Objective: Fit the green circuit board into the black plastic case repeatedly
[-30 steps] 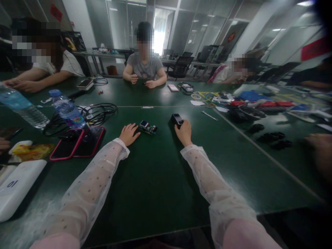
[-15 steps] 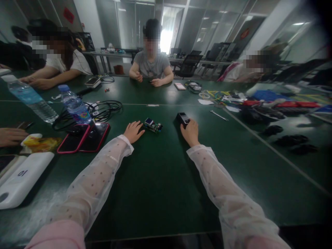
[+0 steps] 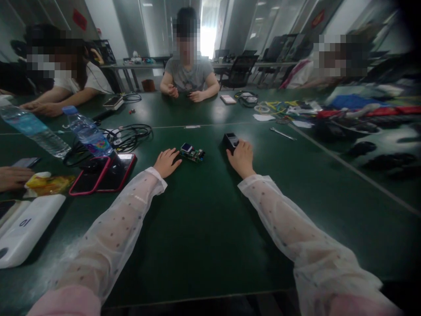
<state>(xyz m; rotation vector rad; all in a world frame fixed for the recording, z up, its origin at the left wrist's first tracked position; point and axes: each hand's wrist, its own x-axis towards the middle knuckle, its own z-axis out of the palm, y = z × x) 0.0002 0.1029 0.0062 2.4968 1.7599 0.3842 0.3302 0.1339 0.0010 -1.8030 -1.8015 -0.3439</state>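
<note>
- Only the viewpoint has visibly shifted since the earlier frame; the left hand (image 3: 166, 163), board (image 3: 193, 153), right hand (image 3: 243, 159) and device (image 3: 231, 137) keep their places on the tabletop (image 3: 204, 228).
- Left hand: open, palm down, fingers spread just beside the board; contact is unclear.
- Right hand: thumb and fingers closed around the device's near end.
- A sideways nudge from the left fingertips could skid the small board; pressing down could strain its exposed parts.
- If the right-hand grip is loose, the device could twist or slip, its sides probably being smooth.
- Board: flat, green, uneven with components, a little screen at one end. Device: dark, boxy, with a grey-marked face.
- Tabletop: dark green, faintly glossy. Sleeves (image 3: 121, 219): sheer, dotted, wrinkled.
</note>
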